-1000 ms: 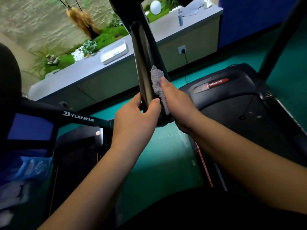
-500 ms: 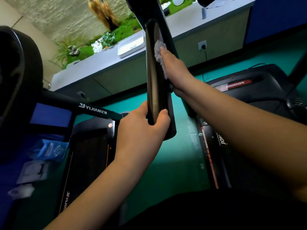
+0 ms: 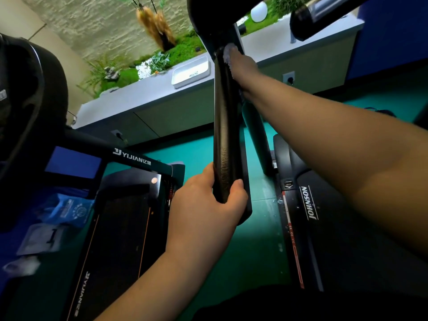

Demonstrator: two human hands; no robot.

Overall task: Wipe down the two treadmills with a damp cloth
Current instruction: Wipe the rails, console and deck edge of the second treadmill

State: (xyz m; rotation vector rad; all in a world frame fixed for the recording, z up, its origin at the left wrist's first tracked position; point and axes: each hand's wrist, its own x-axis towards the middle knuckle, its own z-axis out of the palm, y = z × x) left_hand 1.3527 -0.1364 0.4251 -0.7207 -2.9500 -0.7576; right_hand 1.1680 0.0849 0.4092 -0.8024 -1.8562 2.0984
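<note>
A black padded handlebar (image 3: 225, 126) of the Johnson treadmill (image 3: 308, 202) runs from the top centre down to the middle. My left hand (image 3: 206, 205) grips its lower end. My right hand (image 3: 243, 66) presses a grey fluffy cloth (image 3: 228, 53) against the bar's upper end, where the bar meets the console. Most of the cloth is hidden under my fingers. The Yijian treadmill (image 3: 120, 228) stands to the left with its black belt and crossbar in view.
Green floor (image 3: 257, 239) lies between the two treadmills. A grey counter (image 3: 148, 93) with a white tray (image 3: 191, 71) and plants runs along the back wall. Blue and clear plastic bags (image 3: 62, 216) lie at the left. A second black handle (image 3: 308, 22) juts in at the top right.
My right hand has slid the cloth up the handlebar from near its lower end to its top. My left hand keeps hold of the lower end. My view has tilted upward.
</note>
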